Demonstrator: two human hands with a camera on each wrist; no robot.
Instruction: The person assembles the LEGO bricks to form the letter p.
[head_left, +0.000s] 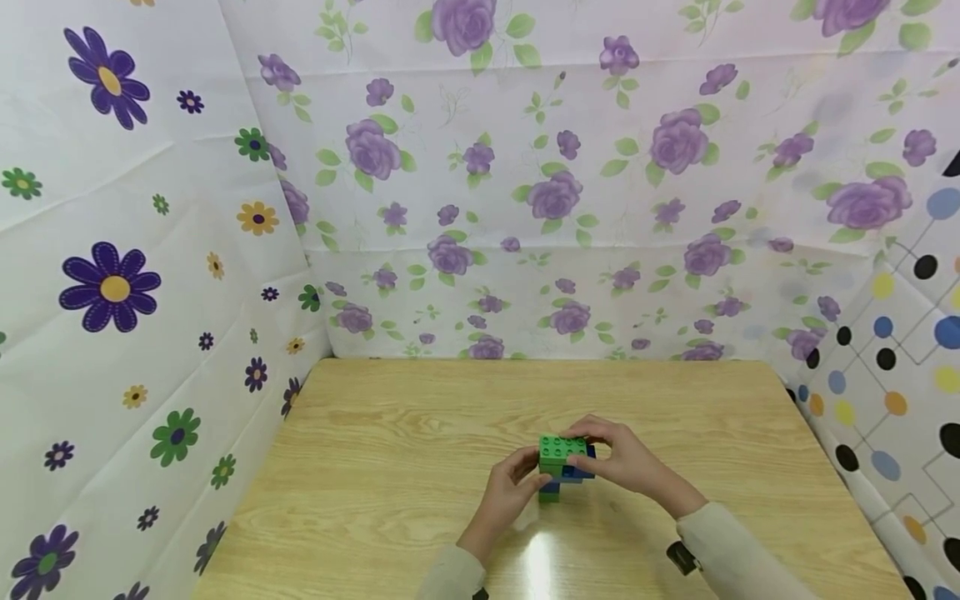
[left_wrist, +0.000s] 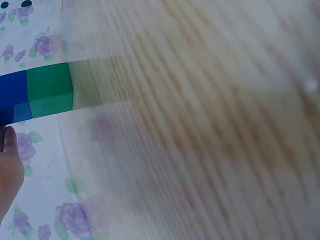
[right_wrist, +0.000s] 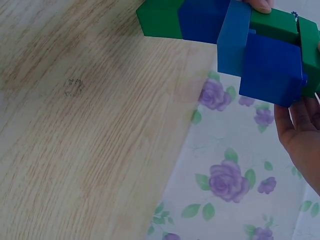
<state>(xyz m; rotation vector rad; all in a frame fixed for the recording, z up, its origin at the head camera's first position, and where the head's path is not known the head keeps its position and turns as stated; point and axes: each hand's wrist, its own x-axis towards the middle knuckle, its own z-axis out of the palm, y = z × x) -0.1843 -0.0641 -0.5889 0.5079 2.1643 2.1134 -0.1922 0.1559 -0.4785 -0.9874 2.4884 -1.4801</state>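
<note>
Both hands hold a stack of toy building bricks just above or on the wooden table; I cannot tell which. On top lies a studded green brick (head_left: 555, 451). Under it, the right wrist view shows a dark blue brick (right_wrist: 272, 70), a lighter blue brick (right_wrist: 233, 42), another dark blue brick (right_wrist: 202, 19) and a green brick (right_wrist: 161, 19) at the bottom. My left hand (head_left: 507, 493) grips the stack's left side, thumb in front. From the right, my right hand (head_left: 628, 460) pinches the upper bricks, thumb in front and fingers behind. Its far fingertips are partly hidden.
The wooden table (head_left: 405, 450) reaches back to a hanging cloth (head_left: 510, 275) printed with purple roses. Patterned cloths hang along the left and right sides too. A small dark object (head_left: 682, 558) shows beside the right sleeve.
</note>
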